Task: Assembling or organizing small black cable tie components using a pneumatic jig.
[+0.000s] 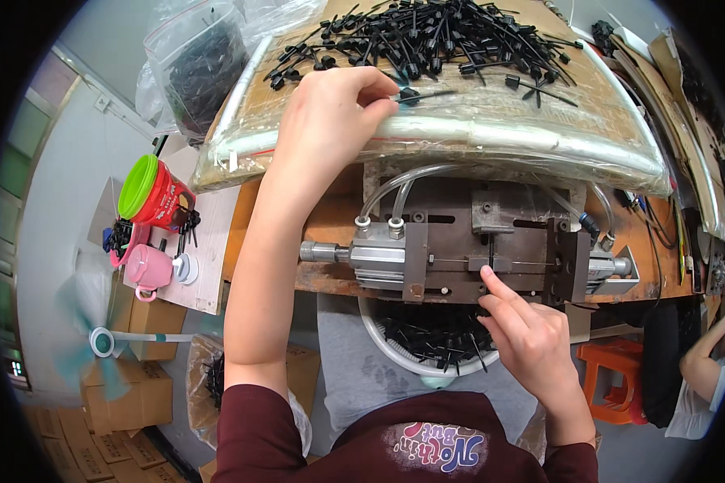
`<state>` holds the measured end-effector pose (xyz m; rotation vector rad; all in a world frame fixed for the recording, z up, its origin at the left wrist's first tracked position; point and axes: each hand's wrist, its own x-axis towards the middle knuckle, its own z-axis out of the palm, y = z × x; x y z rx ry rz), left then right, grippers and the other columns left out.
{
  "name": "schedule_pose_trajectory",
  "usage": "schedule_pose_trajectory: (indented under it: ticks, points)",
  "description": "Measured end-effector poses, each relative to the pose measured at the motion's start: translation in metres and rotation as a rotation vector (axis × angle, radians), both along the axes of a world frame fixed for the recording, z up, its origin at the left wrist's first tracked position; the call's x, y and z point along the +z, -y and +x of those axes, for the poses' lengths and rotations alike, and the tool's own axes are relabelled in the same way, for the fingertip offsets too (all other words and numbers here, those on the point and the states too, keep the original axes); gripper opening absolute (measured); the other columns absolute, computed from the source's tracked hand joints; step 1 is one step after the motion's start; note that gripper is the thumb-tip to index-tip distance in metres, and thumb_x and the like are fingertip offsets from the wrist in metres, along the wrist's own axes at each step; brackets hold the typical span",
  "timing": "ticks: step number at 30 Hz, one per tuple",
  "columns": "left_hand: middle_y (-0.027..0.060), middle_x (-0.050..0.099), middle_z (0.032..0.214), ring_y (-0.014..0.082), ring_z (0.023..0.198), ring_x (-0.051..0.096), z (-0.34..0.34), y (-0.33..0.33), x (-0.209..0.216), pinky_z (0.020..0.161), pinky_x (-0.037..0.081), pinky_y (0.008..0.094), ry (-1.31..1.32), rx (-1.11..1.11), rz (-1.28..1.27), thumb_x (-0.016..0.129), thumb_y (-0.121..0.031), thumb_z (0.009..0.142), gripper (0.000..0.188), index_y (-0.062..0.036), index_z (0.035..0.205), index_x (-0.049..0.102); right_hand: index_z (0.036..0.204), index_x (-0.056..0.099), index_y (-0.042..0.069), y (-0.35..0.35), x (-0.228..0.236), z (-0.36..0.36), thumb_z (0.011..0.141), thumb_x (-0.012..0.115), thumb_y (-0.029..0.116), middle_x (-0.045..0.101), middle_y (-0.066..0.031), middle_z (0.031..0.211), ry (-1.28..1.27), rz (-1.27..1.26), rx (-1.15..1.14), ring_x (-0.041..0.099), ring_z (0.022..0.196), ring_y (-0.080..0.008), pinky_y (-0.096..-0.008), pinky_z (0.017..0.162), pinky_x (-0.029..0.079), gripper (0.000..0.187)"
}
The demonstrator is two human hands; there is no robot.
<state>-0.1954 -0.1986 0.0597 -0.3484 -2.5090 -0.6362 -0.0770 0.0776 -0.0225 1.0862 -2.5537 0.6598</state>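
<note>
My left hand [338, 101] reaches over the front rim of the plastic-wrapped cardboard tray. Its thumb and fingers are pinched on a small black plastic part [411, 95] with a thin stem. At the dark metal bench fixture, my right hand [532, 342] points its index finger onto the small central block [490, 264]. A thin black stem [491, 243] stands in line with that block. The other right fingers are curled round a black piece, mostly hidden, just below the fixture's front edge. A pneumatic cylinder [379, 256] sits left of the block.
A heap of black stemmed parts [435, 36] lies on the tray [314, 60]. Below the fixture, a round container [387, 358] holds more. Clear air hoses [411, 173] arch behind the cylinder. At left are a red bucket [165, 197], a pink cup [149, 266] and a fan [102, 341].
</note>
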Motion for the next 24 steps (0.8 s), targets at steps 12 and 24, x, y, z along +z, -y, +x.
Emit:
schedule_pose_trajectory:
  ticks: [12, 24]
  points:
    - [0.0160, 0.057, 0.119, 0.0169, 0.096, 0.064, 0.112, -0.027, -0.006, 0.064, 0.059, 0.0220, -0.121, -0.220, 0.549, 0.076, 0.012, 0.068, 0.031, 0.0072, 0.098, 0.069, 0.085, 0.068, 0.003, 0.038, 0.093, -0.087, 0.081, 0.074, 0.013, 0.069, -0.0068, 0.079, 0.051, -0.201, 0.022, 0.063, 0.063, -0.0128, -0.0263, 0.052, 0.046, 0.012]
    - [0.0161, 0.063, 0.122, 0.0158, 0.077, 0.068, 0.150, -0.038, -0.035, 0.069, 0.055, 0.0270, -0.020, -0.262, 0.448, 0.081, -0.001, 0.067, 0.030, -0.0009, 0.096, 0.074, 0.129, 0.057, 0.016, 0.154, 0.093, -0.254, 0.076, 0.069, 0.059, 0.056, -0.0122, 0.126, -0.179, 0.310, -0.465, 0.056, 0.117, -0.0336, -0.0481, 0.091, 0.053, 0.069]
